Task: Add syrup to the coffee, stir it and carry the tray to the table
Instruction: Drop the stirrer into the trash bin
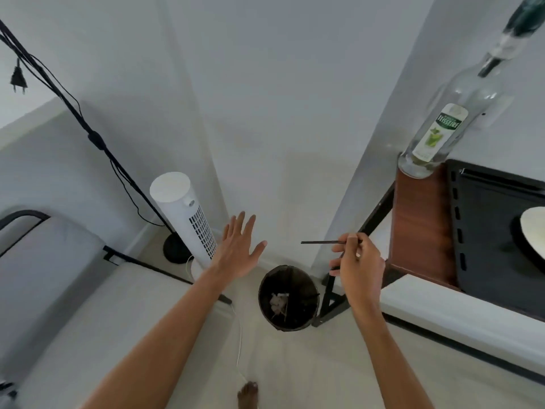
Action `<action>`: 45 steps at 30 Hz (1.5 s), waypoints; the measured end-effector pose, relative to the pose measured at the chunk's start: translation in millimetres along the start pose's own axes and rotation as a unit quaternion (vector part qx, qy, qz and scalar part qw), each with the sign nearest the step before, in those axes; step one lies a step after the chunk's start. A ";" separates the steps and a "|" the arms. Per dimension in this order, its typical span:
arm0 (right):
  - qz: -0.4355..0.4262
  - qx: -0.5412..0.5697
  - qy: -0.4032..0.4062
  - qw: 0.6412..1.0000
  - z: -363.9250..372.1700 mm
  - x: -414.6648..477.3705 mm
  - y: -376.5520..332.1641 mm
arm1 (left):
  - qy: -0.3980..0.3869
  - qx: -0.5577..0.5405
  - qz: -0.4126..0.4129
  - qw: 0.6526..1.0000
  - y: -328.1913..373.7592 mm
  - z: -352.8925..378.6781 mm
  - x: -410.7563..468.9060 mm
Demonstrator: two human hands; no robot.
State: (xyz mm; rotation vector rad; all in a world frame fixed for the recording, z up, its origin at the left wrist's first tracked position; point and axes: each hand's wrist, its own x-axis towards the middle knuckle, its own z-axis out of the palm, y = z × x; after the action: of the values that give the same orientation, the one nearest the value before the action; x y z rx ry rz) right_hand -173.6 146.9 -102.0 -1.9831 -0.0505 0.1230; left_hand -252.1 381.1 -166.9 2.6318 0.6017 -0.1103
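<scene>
Thin black stir stick above the bin

Right hand (356,262) pinches the thin black stir stick (323,242) over a round dark waste bin (288,298); left hand (239,246) spread empty. Clear glass syrup bottle (442,125) stands beside the black plastic tray (483,231).

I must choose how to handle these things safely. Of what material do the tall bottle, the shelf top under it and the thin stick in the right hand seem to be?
Tall clear syrup bottle: glossy glass, probably; see-through with highlights.
Reddish-brown shelf top: wood or wood-look laminate, matt, faint grain.
Thin dark stirring stick: plastic or wood; too small to tell.
</scene>
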 end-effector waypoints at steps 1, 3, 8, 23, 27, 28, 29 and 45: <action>0.011 -0.011 -0.001 1.000 14.8 0.7 13.6 | -0.007 0.010 0.009 1.000 -8.6 10.3 8.7; 0.032 -0.026 -0.004 0.999 41.5 7.1 42.0 | -0.012 0.028 0.024 0.999 -24.8 32.8 30.7; 0.091 -0.076 0.002 0.993 95.4 35.8 124.2 | 0.006 0.044 0.044 0.998 -60.6 103.5 96.0; 0.126 -0.149 -0.059 0.979 220.6 101.6 348.3 | 0.241 0.066 0.130 0.960 -112.2 276.4 266.9; 0.127 -0.167 -0.057 0.976 241.5 103.7 376.9 | 0.249 0.042 0.144 0.957 -113.7 288.6 282.8; 0.129 -0.170 -0.055 0.975 245.8 104.1 382.2 | 0.251 0.038 0.148 0.956 -114.3 289.8 286.2; 0.131 -0.175 -0.055 0.974 249.7 104.4 388.0 | 0.255 0.034 0.151 0.954 -114.7 291.0 289.5; 0.212 -0.217 -0.103 0.947 273.8 119.6 480.3 | 0.319 0.044 0.144 0.936 -123.0 300.1 310.9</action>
State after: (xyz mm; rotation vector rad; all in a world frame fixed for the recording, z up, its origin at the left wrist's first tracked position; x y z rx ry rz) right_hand -95.0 213.2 -658.2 -2.3883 0.2370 0.6464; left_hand -18.9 474.2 -539.4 2.7901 0.3966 0.8530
